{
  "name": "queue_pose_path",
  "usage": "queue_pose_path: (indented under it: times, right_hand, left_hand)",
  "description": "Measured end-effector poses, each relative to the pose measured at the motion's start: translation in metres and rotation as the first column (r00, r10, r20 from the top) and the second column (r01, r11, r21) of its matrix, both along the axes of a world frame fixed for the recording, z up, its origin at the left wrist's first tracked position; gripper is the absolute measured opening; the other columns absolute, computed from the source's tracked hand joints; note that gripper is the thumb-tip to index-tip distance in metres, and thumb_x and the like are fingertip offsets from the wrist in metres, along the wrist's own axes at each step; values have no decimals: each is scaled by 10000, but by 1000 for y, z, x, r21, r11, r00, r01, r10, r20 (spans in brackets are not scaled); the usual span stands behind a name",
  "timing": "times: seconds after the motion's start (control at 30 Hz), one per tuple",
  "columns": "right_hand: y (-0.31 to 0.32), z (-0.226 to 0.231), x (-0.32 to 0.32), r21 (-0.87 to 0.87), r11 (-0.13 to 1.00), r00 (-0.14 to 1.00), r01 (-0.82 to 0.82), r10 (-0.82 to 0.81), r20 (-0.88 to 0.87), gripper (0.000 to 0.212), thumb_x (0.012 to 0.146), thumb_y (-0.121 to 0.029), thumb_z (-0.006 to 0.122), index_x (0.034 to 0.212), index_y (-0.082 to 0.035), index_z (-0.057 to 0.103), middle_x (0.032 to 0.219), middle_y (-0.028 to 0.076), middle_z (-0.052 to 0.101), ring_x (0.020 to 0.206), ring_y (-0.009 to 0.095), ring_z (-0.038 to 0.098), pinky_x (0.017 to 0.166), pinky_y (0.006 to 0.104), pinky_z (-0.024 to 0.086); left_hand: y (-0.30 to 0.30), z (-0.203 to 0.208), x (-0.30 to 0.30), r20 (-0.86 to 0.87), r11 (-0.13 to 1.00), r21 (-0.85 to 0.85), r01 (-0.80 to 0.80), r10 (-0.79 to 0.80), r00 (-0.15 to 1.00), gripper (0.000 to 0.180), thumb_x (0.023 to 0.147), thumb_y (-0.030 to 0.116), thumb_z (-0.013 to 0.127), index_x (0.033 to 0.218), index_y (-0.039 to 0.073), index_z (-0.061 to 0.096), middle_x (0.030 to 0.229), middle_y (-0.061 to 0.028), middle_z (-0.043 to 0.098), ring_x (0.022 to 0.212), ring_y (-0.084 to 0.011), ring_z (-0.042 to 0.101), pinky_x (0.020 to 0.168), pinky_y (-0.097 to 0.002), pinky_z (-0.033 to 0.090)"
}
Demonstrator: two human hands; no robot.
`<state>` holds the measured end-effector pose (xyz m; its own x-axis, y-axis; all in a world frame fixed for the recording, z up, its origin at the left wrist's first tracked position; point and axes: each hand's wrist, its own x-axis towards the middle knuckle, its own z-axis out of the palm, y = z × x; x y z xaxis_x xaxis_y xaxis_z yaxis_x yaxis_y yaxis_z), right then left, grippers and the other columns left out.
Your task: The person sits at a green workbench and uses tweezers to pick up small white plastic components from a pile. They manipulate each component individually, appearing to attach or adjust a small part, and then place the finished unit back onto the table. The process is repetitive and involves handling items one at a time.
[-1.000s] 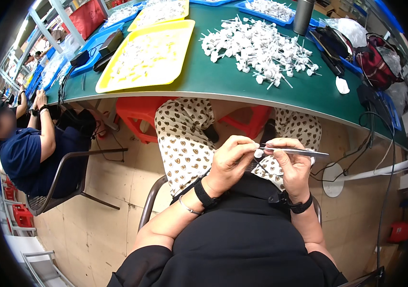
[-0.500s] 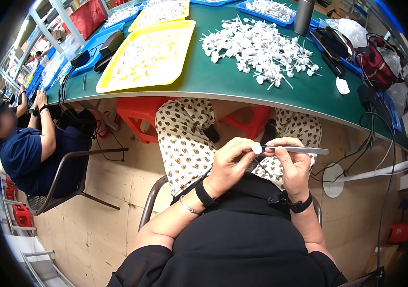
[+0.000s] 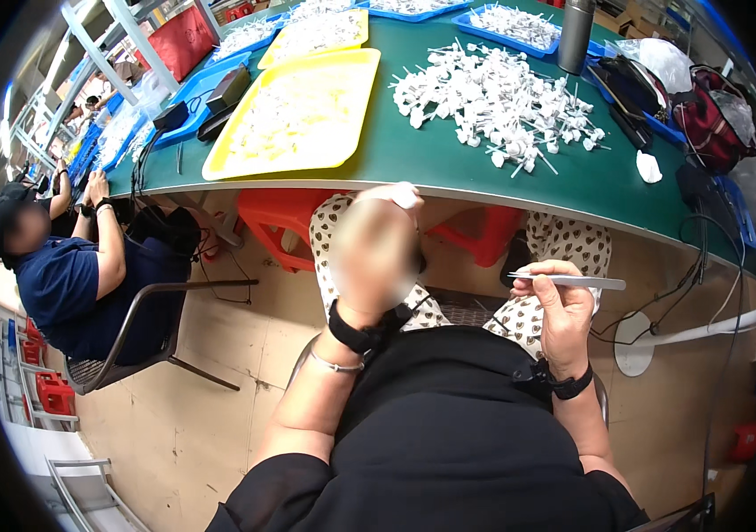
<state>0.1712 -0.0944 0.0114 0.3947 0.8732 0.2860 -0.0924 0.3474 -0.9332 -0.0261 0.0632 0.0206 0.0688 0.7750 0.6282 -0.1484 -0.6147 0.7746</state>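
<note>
My left hand [image 3: 376, 253] is smeared in the picture, lifted near the table's front edge. At its fingertips shows a small white plastic part [image 3: 406, 195]; the finger shapes are hard to make out. Over my right thigh, my right hand [image 3: 564, 310] is closed on grey metal tweezers [image 3: 586, 282], their tips pointing left with nothing visible between them. Ahead on the green table [image 3: 396, 168] lies a heap of white plastic parts with thin stems [image 3: 493, 102]. Left of the heap, a yellow tray [image 3: 365, 106] holds many small pale pieces.
Further trays, one a blue tray [image 3: 548, 51], line the back. A dark bottle [image 3: 576, 35], a maroon bag [image 3: 717, 120] and cables stand at the right. Red stools [image 3: 276, 222] are under the table. To my left sits a co-worker [image 3: 72, 284] in dark blue.
My left hand has moved up and forward toward the table, away from the tweezers, with the white part at its fingertips. My right hand still holds the tweezers over my lap.
</note>
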Motion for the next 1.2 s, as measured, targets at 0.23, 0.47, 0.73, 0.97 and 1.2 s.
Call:
queue_pose_path:
  times: [0.23,0.47,0.73,0.97,1.2]
  right_hand:
    - [3,10,1,-9,1000,999,-7,6,-34,135,1030,-78,632,1097,35,661,1011,124,726,915,171,719,848,322,617]
    - [11,28,24,86,985,988,149,-146,-48,143,1027,-107,651,1092,21,656,973,106,727,860,160,708,811,312,601]
    - [9,33,48,168,962,974,214,-197,-113,155,1037,-134,641,1102,7,647,977,118,727,856,167,704,816,312,591]
    - [8,34,54,178,955,969,239,-223,-107,161,1035,-143,648,1092,7,656,972,100,730,860,149,702,800,301,596]
    - [6,37,52,173,956,970,236,-221,-102,172,1034,-162,655,1092,1,657,969,92,729,866,144,702,790,299,600]
  left_hand:
    - [182,38,-104,-294,893,169,-416,449,844,267,991,56,649,1241,-30,683,1085,-52,724,847,-69,643,769,-230,517]
    - [117,48,1,-536,972,196,-128,216,816,300,968,114,675,1254,26,682,1181,-132,718,1083,-280,668,956,-374,523]
    - [78,50,115,-780,841,432,327,166,603,123,863,85,730,984,70,746,1000,-106,672,978,-335,627,886,-412,519]
    - [87,54,146,-780,839,453,302,209,590,105,891,148,729,942,57,737,955,-139,649,905,-343,642,794,-430,526]
    - [140,60,137,-625,995,-71,64,-94,775,222,1007,219,678,1019,-3,687,843,-34,691,748,-110,633,667,-290,517]
